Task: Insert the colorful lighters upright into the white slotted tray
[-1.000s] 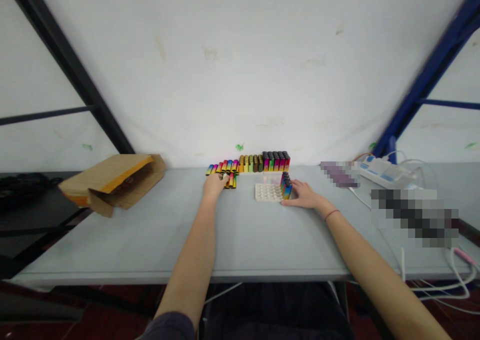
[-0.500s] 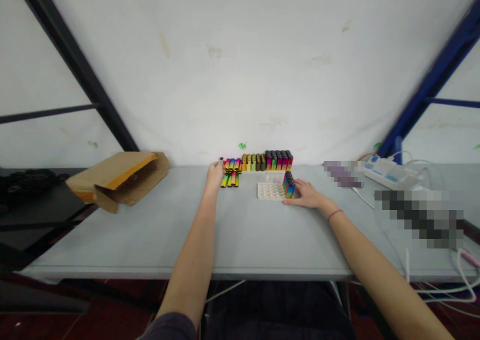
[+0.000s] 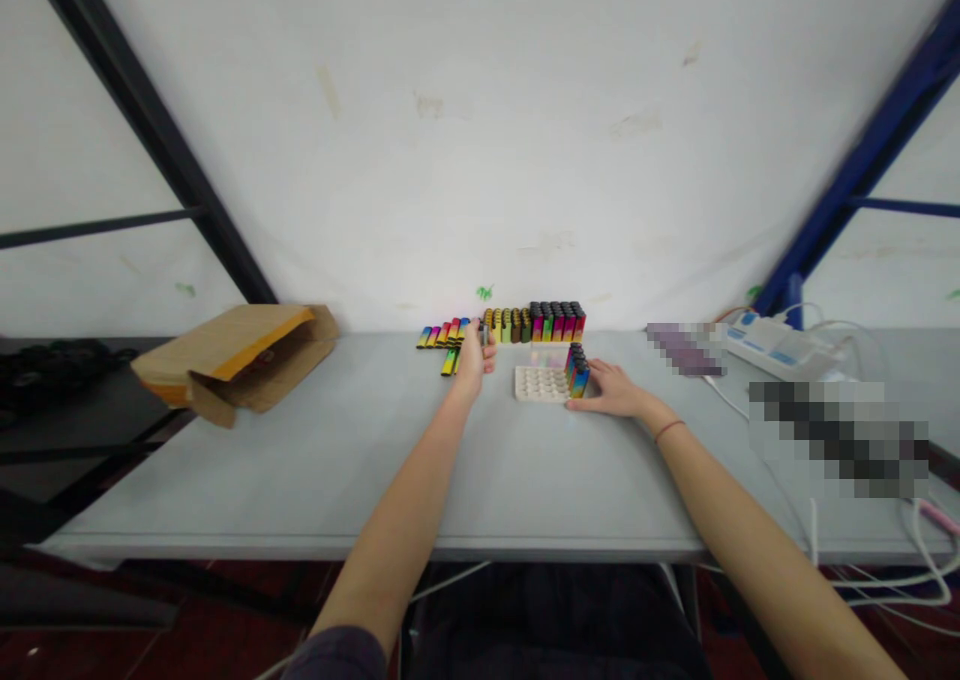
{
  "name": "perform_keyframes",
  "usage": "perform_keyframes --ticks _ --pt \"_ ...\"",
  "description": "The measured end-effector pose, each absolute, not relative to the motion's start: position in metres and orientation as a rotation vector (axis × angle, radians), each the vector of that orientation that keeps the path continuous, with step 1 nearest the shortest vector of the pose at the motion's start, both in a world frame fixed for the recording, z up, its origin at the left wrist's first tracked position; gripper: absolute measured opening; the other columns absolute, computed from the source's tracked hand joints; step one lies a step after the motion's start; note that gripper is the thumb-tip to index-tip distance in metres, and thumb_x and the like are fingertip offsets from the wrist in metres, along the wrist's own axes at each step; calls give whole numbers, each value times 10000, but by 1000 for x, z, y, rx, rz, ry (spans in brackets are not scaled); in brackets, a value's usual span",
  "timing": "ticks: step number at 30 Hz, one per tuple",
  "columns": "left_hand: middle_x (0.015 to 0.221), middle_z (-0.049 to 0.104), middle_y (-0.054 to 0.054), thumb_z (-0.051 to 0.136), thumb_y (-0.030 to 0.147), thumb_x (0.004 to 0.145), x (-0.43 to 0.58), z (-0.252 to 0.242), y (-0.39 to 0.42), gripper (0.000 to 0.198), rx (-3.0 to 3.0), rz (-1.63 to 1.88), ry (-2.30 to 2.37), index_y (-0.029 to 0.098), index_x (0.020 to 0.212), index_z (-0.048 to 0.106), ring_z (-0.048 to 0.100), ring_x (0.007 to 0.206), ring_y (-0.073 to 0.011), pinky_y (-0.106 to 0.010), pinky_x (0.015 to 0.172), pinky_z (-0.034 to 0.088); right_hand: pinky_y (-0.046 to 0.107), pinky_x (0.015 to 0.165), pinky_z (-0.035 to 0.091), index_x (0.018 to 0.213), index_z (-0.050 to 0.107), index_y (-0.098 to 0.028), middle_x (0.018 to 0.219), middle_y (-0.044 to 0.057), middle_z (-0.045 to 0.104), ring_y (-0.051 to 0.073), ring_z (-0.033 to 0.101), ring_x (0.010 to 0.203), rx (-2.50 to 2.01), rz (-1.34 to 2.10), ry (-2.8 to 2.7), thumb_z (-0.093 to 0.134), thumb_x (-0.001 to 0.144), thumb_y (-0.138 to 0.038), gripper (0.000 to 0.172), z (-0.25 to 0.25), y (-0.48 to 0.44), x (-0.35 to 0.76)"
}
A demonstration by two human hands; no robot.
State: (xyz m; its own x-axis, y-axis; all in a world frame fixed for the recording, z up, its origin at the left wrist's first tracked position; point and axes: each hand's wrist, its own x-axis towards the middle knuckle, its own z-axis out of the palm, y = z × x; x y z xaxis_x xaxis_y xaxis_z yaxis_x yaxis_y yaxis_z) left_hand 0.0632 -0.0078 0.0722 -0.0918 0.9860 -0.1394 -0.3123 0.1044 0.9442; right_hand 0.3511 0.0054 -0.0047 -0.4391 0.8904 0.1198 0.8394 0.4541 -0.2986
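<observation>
My left hand is closed around a small upright piece with a grey-and-dark tip that looks like a lighter. It hovers beside several colourful lighters lying flat, partly covering them. My right hand rests on the table with fingers spread, its fingertips against a row of rainbow lighters. That row stands upright at the right end of a white tray with round holes. The tray's other visible holes hold nothing.
Behind the tray, blocks of upright lighters, yellow and olive and multicoloured with black tops, stand by the wall. An open cardboard box lies at left. A power strip with white cables and blurred items are at right.
My left hand has moved right from the lying lighters, bringing the held piece toward the tray. Fewer lighters show in the front lying group, partly behind the hand. My right hand stays put.
</observation>
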Motion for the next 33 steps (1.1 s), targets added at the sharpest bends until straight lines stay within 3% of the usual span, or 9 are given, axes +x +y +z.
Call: perform_keyframes --ticks 4,9,15,23,29,33 --pt "469 206 102 363 683 966 76 67 -12 538 790 1354 1140 241 658 377 163 367 -64 -196 391 133 574 1193 391 1490 612 -193 1515 197 608 445 546 1402 -1489 282 -2438 684 778 -832 960 -6 5 351" --pt "458 187 99 352 581 997 85 67 -16 490 772 1409 1083 243 644 327 135 374 -62 -187 392 102 575 1196 384 1516 589 -193 1520 199 603 448 539 1408 -1495 270 -2422 691 773 -833 986 -9 7 352" --pt "457 214 96 328 516 1019 92 69 -18 475 679 1445 1063 235 635 339 130 365 -61 -179 388 97 569 1195 387 1528 578 -187 1531 201 592 446 538 1412 -1498 279 -2413 696 762 -840 1013 -10 7 352" --pt "443 197 96 307 586 1033 96 71 -25 557 657 1412 1047 230 606 342 125 355 -56 -186 382 89 598 1194 378 1544 559 -192 1552 208 575 452 527 1420 -1487 277 -2424 675 771 -844 1018 -9 7 353" --pt "445 208 91 287 444 1041 98 72 -24 479 655 1387 1063 231 614 333 123 349 -61 -189 382 86 568 1200 381 1527 569 -150 1547 224 572 444 531 1418 -1498 285 -2440 660 769 -862 1044 -8 7 353" --pt "455 212 91 297 443 1028 98 69 -22 458 664 1389 1058 238 620 334 122 359 -67 -191 381 91 559 1200 382 1534 562 -153 1545 222 573 438 536 1414 -1510 288 -2447 655 771 -864 1047 -7 7 352"
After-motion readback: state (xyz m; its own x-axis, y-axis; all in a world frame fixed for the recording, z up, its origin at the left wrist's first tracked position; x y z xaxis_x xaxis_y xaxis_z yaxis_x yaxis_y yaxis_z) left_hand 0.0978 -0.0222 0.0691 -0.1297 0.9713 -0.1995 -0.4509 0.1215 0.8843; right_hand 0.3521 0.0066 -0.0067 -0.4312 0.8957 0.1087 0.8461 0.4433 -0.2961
